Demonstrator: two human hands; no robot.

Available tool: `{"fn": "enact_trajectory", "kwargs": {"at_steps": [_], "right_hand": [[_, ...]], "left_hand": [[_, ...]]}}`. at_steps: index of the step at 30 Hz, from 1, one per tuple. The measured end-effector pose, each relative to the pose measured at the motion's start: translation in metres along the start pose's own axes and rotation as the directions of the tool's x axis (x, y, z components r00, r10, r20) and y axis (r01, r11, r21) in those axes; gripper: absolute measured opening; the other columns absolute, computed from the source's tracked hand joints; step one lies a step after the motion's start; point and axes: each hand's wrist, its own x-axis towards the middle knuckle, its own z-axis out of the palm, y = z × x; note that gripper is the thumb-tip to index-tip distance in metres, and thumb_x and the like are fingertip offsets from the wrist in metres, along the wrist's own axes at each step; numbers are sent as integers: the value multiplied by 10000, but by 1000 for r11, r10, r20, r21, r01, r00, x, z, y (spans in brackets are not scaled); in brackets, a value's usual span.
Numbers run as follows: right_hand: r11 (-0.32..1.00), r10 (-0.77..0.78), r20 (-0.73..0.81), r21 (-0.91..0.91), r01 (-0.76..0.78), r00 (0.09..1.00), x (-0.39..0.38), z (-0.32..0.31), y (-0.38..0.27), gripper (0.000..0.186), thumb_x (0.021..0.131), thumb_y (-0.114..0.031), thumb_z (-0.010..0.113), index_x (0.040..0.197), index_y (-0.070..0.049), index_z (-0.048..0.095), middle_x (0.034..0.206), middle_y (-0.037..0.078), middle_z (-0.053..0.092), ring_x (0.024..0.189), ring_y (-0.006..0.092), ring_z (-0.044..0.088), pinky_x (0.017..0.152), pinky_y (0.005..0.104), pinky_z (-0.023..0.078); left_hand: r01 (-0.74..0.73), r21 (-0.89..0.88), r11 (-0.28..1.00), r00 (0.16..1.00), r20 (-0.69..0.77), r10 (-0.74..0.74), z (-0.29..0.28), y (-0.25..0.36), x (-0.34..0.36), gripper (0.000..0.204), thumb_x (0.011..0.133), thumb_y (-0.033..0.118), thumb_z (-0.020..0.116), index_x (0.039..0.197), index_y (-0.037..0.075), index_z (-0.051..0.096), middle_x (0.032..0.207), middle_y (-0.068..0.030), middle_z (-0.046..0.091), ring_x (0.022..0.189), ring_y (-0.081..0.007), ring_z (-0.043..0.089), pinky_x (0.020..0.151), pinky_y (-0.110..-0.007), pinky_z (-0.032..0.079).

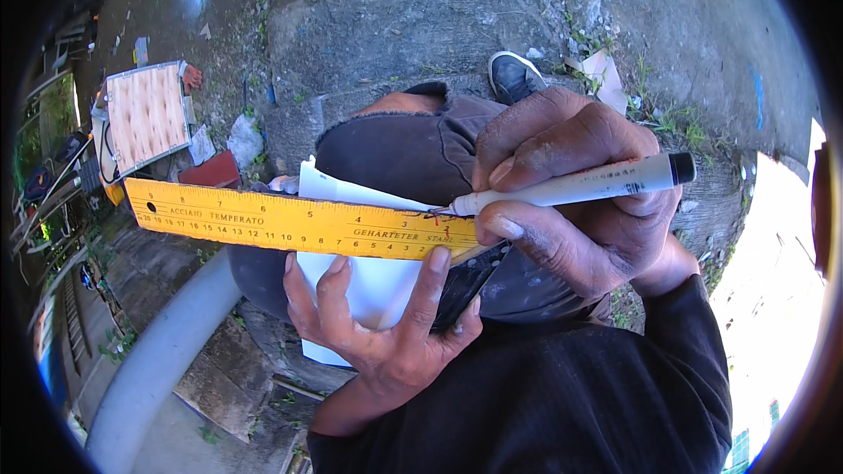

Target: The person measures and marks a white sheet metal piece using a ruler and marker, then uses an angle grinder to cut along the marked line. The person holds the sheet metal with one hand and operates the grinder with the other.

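Note:
My right hand (580, 184) pinches a white marker pen (580, 186) with a black end. Its tip points left and meets the upper edge of a yellow ruler (290, 219), close to some small red marks. The ruler lies slantwise across my lap, its right end hidden behind my right hand. Below it, my left hand (386, 325) has its fingers spread along the lower edge, with one fingertip on the ruler's face, holding it. Under the ruler and left hand lies a white sheet (356, 285), curved and partly covered, over my dark trousers (395, 145).
A grey pipe (167, 360) curves at the lower left. Farther left stand a wooden board (149, 118) in a metal-edged frame and a reddish block (211, 170). Beyond my shoe (515, 76) are rough concrete, weeds and a torn piece of cardboard (604, 79).

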Motion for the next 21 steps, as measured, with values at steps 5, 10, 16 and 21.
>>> {"fn": "enact_trajectory", "kwargs": {"at_steps": [5,10,16,21], "right_hand": [[1000,20,17,16,-21,1000,1,-6,-5,202,936,-6,820,1061,25,665,985,211,721,797,180,735,675,279,597],[999,4,11,-47,-3,1000,5,-5,-4,194,926,0,822,1037,34,667,943,202,721,782,175,724,649,267,578],[996,-17,37,-91,20,999,12,-2,-6,188,908,8,832,998,30,668,917,205,724,757,191,736,629,267,571],[991,-26,102,-131,40,994,13,-12,-13,195,893,18,835,976,29,659,884,211,715,738,214,741,605,283,572]], "left_hand": [[15,3,1000,1000,-1,-15,0,1,0,676,961,722,670,1426,235,729,1505,-276,339,1470,-633,270,1094,-807,359],[2,0,1000,1000,-9,-2,1,1,0,681,962,722,669,1439,238,723,1505,-278,341,1466,-629,276,1094,-805,359],[4,5,1000,1000,-6,-4,0,1,1,676,965,713,669,1447,242,719,1509,-275,342,1462,-624,286,1103,-803,356],[3,-2,1000,1000,5,-3,-2,0,0,674,963,711,670,1435,233,723,1518,-279,338,1461,-620,286,1117,-809,342]]}}
